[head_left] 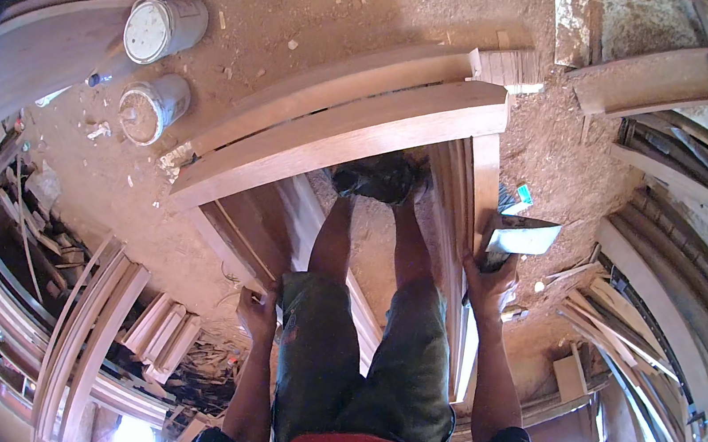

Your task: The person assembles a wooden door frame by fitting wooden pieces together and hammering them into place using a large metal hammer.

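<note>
1. Your right hand (489, 283), right of centre in the frame, is closed around the handle of a wide flat scraper (520, 237), whose pale metal blade points up and away from you.
2. The blade sits just right of the wooden door frame (344, 126), beside its upright rail, whose long axis runs toward you.
3. Your left hand (257, 311), lower centre-left, is curled shut; whether it holds anything you cannot tell.
4. The frame is smooth reddish-brown wood, curved on top, on a sawdust-covered floor (329, 3).
5. Dusty paint cans (165, 26) stand upper left.
</note>
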{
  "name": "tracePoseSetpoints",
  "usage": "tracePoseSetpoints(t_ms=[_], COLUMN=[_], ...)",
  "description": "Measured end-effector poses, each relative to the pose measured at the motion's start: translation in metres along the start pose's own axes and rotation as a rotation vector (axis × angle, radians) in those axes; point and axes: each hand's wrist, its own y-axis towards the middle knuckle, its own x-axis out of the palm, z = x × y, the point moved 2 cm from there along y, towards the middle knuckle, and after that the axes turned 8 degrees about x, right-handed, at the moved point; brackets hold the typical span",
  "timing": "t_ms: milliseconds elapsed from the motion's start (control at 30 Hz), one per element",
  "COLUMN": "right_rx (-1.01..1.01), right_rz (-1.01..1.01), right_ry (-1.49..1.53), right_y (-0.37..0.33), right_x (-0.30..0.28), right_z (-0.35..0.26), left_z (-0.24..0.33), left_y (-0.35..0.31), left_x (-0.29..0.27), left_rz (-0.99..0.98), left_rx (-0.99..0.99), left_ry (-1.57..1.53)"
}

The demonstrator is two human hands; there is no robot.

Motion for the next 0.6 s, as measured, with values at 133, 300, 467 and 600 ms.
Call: tracePoseSetpoints(t_ms=[133,300,467,600], right_rx=[0.025,-0.054,-0.107,-0.214], right_rz=[-0.007,0.010,0.047,0.053], right_ry=[-0.017,-0.013,-0.074,-0.049], right_y=[0.001,0.017,0.026,0.027], right_x=[0.001,-0.004,-0.004,0.000], right_z=[-0.005,-0.033,-0.042,-0.033], left_z=[-0.003,0.029,0.010,0.022], left_y=[0.002,0.025,0.032,0.030], left_x=[0.002,-0.005,0.003,0.000], left_rz=[0.056,0.072,0.208,0.199], left_rx=[-0.010,0.013,0.131,0.078], left_ry=[-0.061,-0.056,-0.147,-0.111])
